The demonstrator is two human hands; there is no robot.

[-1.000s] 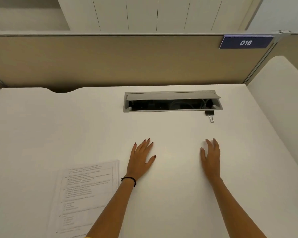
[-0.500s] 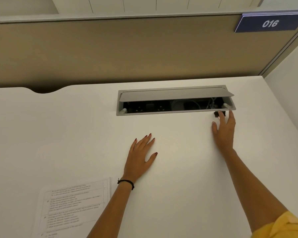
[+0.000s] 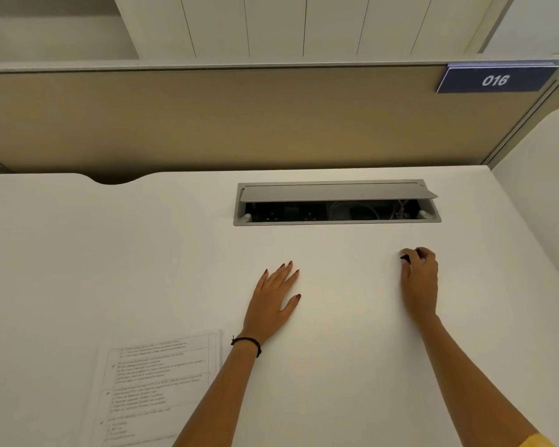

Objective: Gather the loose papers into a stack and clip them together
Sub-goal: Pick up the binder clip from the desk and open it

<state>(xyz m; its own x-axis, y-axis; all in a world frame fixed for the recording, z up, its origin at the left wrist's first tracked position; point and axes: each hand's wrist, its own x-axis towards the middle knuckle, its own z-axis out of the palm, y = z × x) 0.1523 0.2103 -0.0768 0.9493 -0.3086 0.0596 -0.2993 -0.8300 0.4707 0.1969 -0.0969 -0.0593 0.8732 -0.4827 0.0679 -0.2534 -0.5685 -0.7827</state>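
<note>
The right hand (image 3: 419, 279) is curled around a small black binder clip (image 3: 406, 257); the left hand (image 3: 273, 296) lies flat, fingers spread, empty. The stack of printed white papers (image 3: 155, 385) sits near-left on the white desk (image 3: 110, 253) — just beside the left forearm, well apart from the clip, long axis running away from the person.

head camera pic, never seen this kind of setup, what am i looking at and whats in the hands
No machine here: these are a person's two bare hands, filmed by one wide-angle camera worn on the head, looking forward and down, so the arms reach in from the bottom edge.

The surface is a white desk in a partitioned booth with a sign reading 016. Set into the desk is a grey cable hatch with its flap raised.

A stack of printed papers lies at the near left. The left hand, with a dark band at the wrist, rests flat on the desk, empty. The right hand is curled around a small black binder clip, mostly hidden by the fingers.
</note>
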